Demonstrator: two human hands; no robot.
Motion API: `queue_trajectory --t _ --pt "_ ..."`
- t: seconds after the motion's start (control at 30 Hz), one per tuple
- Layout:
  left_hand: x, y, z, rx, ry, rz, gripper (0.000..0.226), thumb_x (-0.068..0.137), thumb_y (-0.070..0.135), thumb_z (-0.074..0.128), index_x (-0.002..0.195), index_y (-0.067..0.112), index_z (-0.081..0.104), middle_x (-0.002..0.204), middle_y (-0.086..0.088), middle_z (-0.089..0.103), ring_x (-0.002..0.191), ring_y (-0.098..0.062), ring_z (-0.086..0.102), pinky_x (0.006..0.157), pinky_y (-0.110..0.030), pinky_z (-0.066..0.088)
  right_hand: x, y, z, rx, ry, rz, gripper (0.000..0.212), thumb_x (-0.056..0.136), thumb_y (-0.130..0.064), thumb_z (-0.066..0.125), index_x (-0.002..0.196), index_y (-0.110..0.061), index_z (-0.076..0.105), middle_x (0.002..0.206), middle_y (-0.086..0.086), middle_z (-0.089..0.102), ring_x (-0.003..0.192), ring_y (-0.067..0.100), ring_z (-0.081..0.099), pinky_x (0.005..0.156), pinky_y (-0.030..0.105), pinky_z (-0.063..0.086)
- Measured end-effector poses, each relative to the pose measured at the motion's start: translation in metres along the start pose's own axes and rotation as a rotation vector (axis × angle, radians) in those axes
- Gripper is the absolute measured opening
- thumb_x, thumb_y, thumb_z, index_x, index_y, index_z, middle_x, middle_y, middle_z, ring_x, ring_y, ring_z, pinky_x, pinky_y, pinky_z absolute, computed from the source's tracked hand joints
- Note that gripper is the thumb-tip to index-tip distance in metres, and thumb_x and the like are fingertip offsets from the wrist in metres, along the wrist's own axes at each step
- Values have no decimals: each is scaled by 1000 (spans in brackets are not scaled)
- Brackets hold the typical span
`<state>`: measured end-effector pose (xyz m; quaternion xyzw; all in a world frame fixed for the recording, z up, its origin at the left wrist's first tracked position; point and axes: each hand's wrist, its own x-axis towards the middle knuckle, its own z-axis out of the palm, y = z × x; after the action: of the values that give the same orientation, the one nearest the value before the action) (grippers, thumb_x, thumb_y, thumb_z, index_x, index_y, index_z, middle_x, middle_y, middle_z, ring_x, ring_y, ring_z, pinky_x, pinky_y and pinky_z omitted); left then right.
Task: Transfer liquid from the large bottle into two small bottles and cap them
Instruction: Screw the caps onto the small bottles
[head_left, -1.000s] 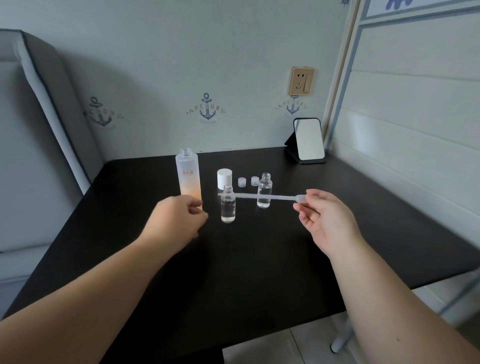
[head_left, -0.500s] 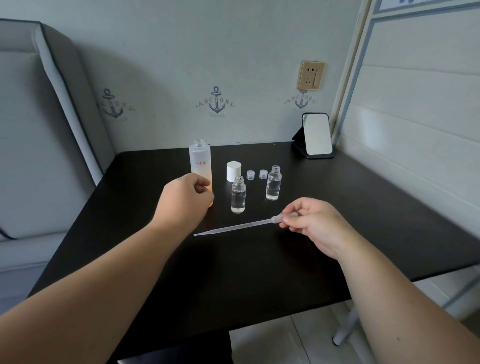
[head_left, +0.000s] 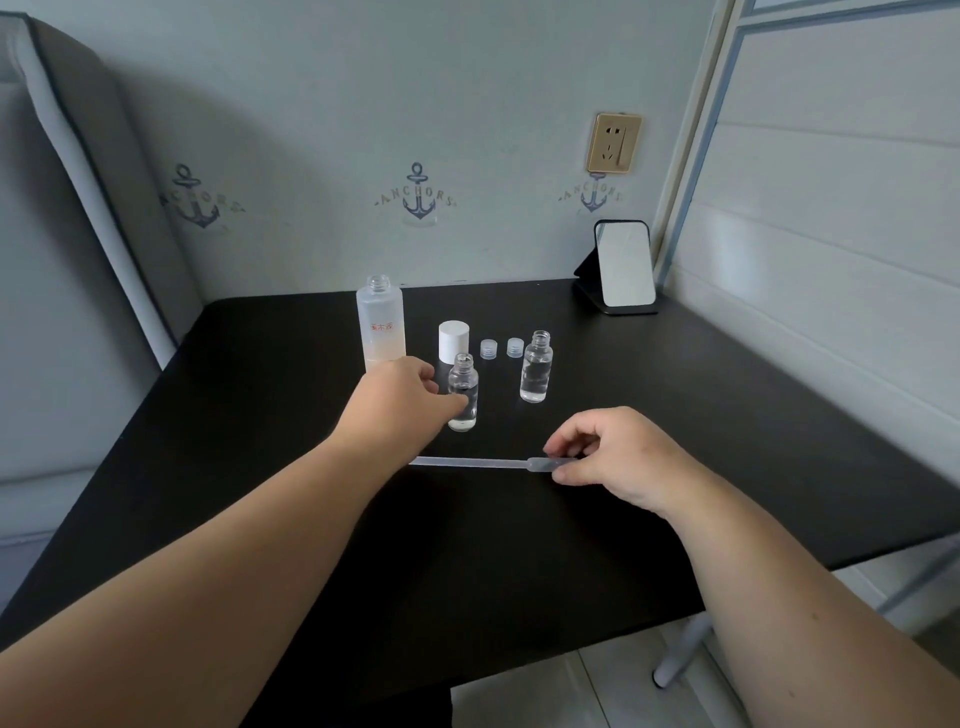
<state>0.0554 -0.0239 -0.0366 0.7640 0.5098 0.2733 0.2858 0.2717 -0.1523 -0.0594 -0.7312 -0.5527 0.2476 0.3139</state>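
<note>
Head view. The right hand (head_left: 618, 457) pinches the bulb of the pipette (head_left: 483, 462), which has come down from over the nearer small bottle (head_left: 462, 392) 1 s ago to lie level, low over or on the table (head_left: 727, 415); contact cannot be told. The left hand (head_left: 402, 400) has moved from beside the large bottle (head_left: 381, 325) to this nearer small bottle, thumb and fingers at its side; a closed grip on the glass looks likely. Both small bottles, the farther (head_left: 536, 366) to the right, stand upright, uncapped and part filled with clear liquid. The 2 small caps (head_left: 501, 348) and the white cap (head_left: 454, 341) sit behind them, untouched. Judgement: with the pipette lowered, transfer appears finished and capping is next, starting with the nearer small bottle. A mirror (head_left: 623, 270) stands at the table's back right.
</note>
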Motion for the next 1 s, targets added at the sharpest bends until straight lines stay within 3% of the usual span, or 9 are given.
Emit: queue_trajectory --t 0.1,0.2,0.33,0.43,0.53,0.63,0.77,0.9,1.0 --pt "1 4 3 8 6 39 31 82 40 79 90 34 50 80 19 62 75 -3 61 65 -19 47 6 3 -8 92 -14 -15 29 73 -11 90 84 -36 80 87 -20 76 82 -5 66 76 13 49" --pt "3 6 5 -19 -5 44 26 81 40 79 90 34 55 82 17 65 77 0 60 62 -18 41 19 8 -20 166 11 3 32 74 -8 87 82 -39 81 89 -13 79 83 0 70 84 22 50" --pt "6 3 10 -7 -15 39 36 83 42 78 111 24 65 96 13 69 87 -5 63 71 -22 48 51 19 -32 240 202 132 23 80 -15 84 79 -38 81 88 -11 78 94 9 69 87 31 49" --pt "8 3 12 -3 -10 46 37 85 43 77 115 24 67 99 11 70 90 -7 64 79 -28 53 80 25 -32 253 281 163 22 83 -15 81 73 -34 80 83 -12 76 90 10 67 78 28 48" --pt "10 3 15 5 -7 72 33 87 42 75 113 24 68 96 12 69 89 -6 64 79 -28 53 107 25 -29 226 297 158 21 87 -15 77 78 -33 77 89 -8 76 94 15 69 84 32 55" --pt "14 2 17 32 -15 79 34 88 43 73 116 24 67 99 12 69 92 -7 64 85 -31 54 132 25 -24 223 300 141 16 88 -17 74 80 -29 79 82 -8 77 93 16 71 91 38 57" --pt "14 3 19 61 -11 101 36 90 45 71 119 24 66 101 11 68 94 -8 63 87 -32 55 149 21 -19 184 295 76 9 87 -25 79 85 -33 78 87 -12 75 87 7 68 78 29 52" --pt "15 1 20 76 -16 124 37 91 44 69 123 26 65 103 12 67 94 -9 62 83 -29 53 166 14 -13 210 205 17 34 87 -1 70 88 -35 75 96 -13 75 86 -2 70 79 20 51" --pt "16 0 21 67 -18 126 38 91 43 69 126 27 64 106 13 67 96 -8 62 81 -25 51 176 11 -8 232 141 -11 42 88 11 64 100 -27 77 99 -11 74 101 9 70 92 27 55"
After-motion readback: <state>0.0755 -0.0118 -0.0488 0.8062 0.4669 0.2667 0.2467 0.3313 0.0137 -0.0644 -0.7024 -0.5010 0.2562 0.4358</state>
